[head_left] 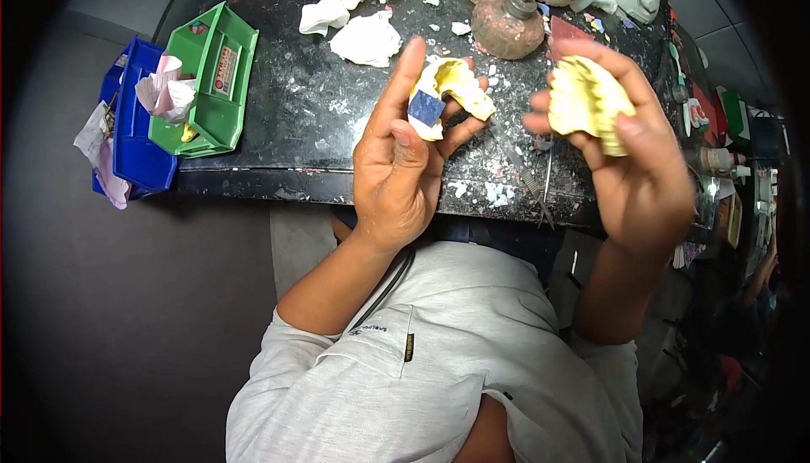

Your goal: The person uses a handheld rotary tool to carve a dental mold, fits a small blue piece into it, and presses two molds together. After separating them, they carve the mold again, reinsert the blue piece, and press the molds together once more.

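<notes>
My left hand (392, 155) grips a curved yellow plaster dental cast (468, 87), held up above the front edge of the table. A small dark blue square piece (426, 108), possibly wax, sits on the near left part of that cast. Off to the right, my right hand (645, 151) has its fingers round a second yellow dental cast (586, 104), whose bumpy tooth ridge faces left. Slight motion blur softens the right hand. The two casts are apart from each other.
White crumpled cloths (367, 37) and a round stained metal burner (508, 24) lie on the dark tabletop (287, 125). A thin metal tool (548, 178) rests near the front edge among plaster and wax crumbs. Green (232, 125) and blue (152, 155) trays stand at left.
</notes>
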A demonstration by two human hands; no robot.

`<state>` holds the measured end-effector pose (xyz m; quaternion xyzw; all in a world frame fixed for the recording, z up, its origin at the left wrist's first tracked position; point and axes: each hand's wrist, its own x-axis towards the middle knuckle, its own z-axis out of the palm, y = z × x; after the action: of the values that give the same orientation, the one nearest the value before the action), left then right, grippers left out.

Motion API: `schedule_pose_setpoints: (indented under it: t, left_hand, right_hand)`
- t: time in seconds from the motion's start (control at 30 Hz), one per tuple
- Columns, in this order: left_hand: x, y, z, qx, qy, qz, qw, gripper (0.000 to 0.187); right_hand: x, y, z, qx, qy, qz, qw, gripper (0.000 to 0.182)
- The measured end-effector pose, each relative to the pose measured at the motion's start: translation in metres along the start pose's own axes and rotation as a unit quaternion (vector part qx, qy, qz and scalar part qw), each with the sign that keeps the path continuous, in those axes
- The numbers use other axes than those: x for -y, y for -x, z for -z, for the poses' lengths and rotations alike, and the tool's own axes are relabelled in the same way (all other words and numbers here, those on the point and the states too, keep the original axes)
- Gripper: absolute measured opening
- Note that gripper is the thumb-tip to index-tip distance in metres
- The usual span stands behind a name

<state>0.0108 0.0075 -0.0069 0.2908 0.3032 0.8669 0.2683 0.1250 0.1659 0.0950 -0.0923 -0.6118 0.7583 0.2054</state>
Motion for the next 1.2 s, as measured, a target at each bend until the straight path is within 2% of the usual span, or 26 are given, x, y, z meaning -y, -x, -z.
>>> schedule_pose_setpoints:
  t: [0.03, 0.13, 0.2, 0.27, 0.3, 0.53, 0.63, 0.7, 0.83, 0.97, 1.03, 1.13, 1.2]
  left_hand:
    - [0.001, 0.0, 0.0, -0.003, -0.002, -0.001, 1.0, 0.077]
    - [0.001, 0.003, -0.003, -0.016, -0.01, -0.004, 1.0, 0.076]
    - [0.001, 0.003, -0.003, -0.025, -0.016, -0.007, 1.0, 0.076]
    - [0.002, 0.003, 0.0, -0.001, -0.03, -0.006, 1.0, 0.074]
    - [0.002, 0.003, -0.001, -0.023, -0.005, -0.003, 1.0, 0.077]
    - [0.006, 0.004, 0.001, -0.032, -0.028, -0.024, 0.999, 0.079]
    - [0.007, 0.004, 0.004, -0.032, -0.041, -0.028, 0.998, 0.079]
    - [0.003, 0.003, 0.004, -0.004, -0.086, -0.01, 0.996, 0.073]
    - [0.004, 0.004, 0.003, -0.007, -0.102, -0.014, 0.995, 0.075]
    - [0.002, 0.002, 0.001, -0.009, -0.143, -0.019, 0.989, 0.077]
    - [0.001, 0.001, -0.001, -0.01, -0.14, -0.015, 0.99, 0.076]
    - [0.001, 0.001, -0.001, -0.015, -0.124, 0.005, 0.992, 0.075]
    - [0.002, 0.001, -0.002, -0.019, -0.111, 0.017, 0.993, 0.075]
  right_hand:
    - [0.001, 0.002, -0.015, -0.021, 0.141, 0.016, 0.99, 0.058]
    - [-0.01, -0.001, -0.034, -0.005, 0.251, 0.133, 0.959, 0.064]
    - [-0.011, -0.005, -0.039, -0.002, 0.272, 0.132, 0.953, 0.064]
    - [-0.013, -0.007, -0.042, 0.024, 0.367, 0.15, 0.918, 0.066]
    - [-0.018, -0.009, -0.042, 0.02, 0.394, 0.172, 0.902, 0.068]
    - [-0.025, -0.01, -0.041, 0.009, 0.419, 0.148, 0.896, 0.066]
    - [-0.027, -0.008, -0.043, 0.008, 0.4, 0.125, 0.908, 0.067]
    - [-0.03, -0.007, -0.043, 0.003, 0.356, 0.117, 0.927, 0.067]
    - [-0.031, -0.005, -0.041, -0.001, 0.331, 0.101, 0.938, 0.068]
    - [-0.039, -0.007, -0.033, -0.011, 0.337, 0.15, 0.929, 0.064]
    - [-0.04, -0.007, -0.029, -0.006, 0.389, 0.166, 0.906, 0.066]
    - [-0.038, -0.003, -0.022, 0.026, 0.389, 0.124, 0.913, 0.072]
    - [-0.039, -0.003, -0.017, 0.038, 0.397, 0.128, 0.908, 0.072]
